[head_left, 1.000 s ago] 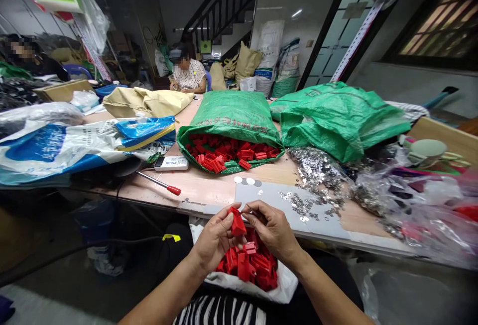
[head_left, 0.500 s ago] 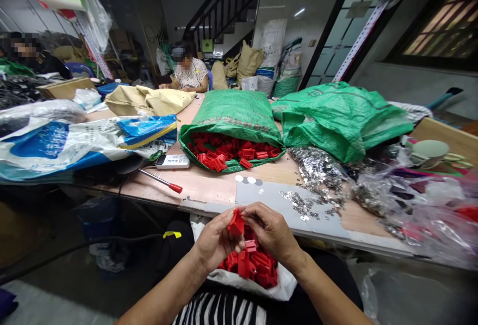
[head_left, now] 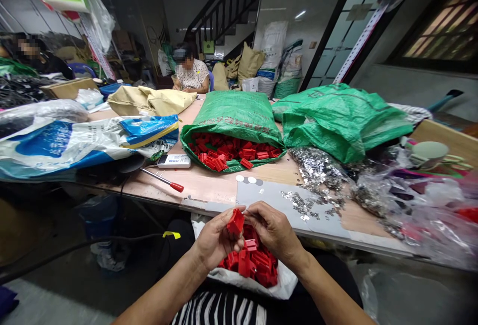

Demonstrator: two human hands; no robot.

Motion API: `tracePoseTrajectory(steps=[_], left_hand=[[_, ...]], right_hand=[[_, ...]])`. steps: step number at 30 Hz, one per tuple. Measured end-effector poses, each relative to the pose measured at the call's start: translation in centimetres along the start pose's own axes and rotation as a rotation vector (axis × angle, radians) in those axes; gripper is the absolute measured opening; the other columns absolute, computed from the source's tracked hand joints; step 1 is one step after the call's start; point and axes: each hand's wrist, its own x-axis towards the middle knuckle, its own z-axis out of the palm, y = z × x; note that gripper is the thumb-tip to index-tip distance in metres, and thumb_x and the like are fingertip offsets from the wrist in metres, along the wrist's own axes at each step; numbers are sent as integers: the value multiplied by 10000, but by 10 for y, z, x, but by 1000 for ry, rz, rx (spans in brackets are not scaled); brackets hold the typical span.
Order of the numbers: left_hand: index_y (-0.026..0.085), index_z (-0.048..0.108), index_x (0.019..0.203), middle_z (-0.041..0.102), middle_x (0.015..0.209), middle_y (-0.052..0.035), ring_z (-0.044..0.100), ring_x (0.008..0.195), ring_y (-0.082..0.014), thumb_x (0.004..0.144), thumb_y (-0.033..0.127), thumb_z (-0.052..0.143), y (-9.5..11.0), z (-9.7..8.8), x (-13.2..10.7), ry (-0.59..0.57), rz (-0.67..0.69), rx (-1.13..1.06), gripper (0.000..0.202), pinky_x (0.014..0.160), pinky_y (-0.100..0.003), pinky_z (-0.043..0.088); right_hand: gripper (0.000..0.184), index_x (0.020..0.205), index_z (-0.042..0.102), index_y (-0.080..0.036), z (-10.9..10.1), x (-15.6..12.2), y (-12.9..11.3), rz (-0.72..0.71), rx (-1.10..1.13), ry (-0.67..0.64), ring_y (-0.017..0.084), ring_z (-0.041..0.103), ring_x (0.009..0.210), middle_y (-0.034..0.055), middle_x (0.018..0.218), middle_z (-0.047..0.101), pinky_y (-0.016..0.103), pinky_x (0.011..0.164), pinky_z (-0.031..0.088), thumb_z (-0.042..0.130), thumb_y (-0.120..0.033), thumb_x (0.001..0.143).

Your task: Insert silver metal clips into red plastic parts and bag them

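Note:
My left hand [head_left: 214, 238] is closed around a small red plastic part [head_left: 236, 221], held up just in front of the table edge. My right hand [head_left: 272, 230] pinches at the same part from the right, fingers curled against it; whatever small piece it may hold is hidden. Below both hands, a white bag [head_left: 257, 285] on my lap holds several more red parts [head_left: 254, 263]. Loose small silver metal pieces [head_left: 298, 203] lie on the grey sheet [head_left: 269, 193] just beyond my hands.
An open green sack [head_left: 233, 116] spills red parts on the wooden table [head_left: 209, 185]. A second green sack [head_left: 339, 116], a red-handled screwdriver [head_left: 164, 180], a white remote-like device [head_left: 174, 161] and blue-white bags [head_left: 74, 141] lie around. One person sits at the far end, another at far left.
Both hands have lifted the red part slightly and drawn closer together around it. The view has shifted a little; nothing on the table moved.

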Motion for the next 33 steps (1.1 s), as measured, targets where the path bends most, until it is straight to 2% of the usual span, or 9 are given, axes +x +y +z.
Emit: tracePoseTrajectory(steps=[14,19,21,24,27,33], left_hand=[[126,662,983,639,580,-42,587,468,-135,828,340,627,-3,1,2,19,-10,-2,267,425,-197,403],[139,629,1141,663,651,-48,583,475,-120,845,314,607,-2,-1,3,24,-15,-10,345,427,-193,401],[161,594,1210,663,656,-43,586,474,-120,848,314,602,0,-1,2,23,-17,-4,393,433,-192,404],[198,547,1273,635,617,-18,588,467,-121,854,315,592,1,1,0,28,-15,8,437,434,-186,400],[205,532,1286,627,616,-14,588,469,-115,864,309,577,-1,4,0,33,-25,16,437,436,-179,401],[183,554,1246,623,617,-15,571,425,-112,853,329,586,-4,2,2,4,-42,44,420,397,-178,379]], right_hand=[[107,857,609,-205,4,1,-5,90,61,-63,149,584,737,25,789,619,269,696,454,516,-179,903],[226,775,612,-194,0,-1,-6,221,198,-143,157,578,762,34,805,618,278,726,447,492,-308,928],[261,811,626,-188,-4,-2,-3,293,287,-154,160,576,788,35,835,624,276,742,447,481,-369,930],[260,902,617,-189,-8,-2,6,399,381,-98,140,544,752,9,826,599,257,706,438,502,-422,911],[254,901,585,-190,-7,-3,14,455,401,-61,120,500,705,-16,785,550,237,657,422,567,-441,866],[275,846,517,-190,2,-3,12,491,521,-132,108,472,683,-34,752,516,229,631,406,634,-436,810]])
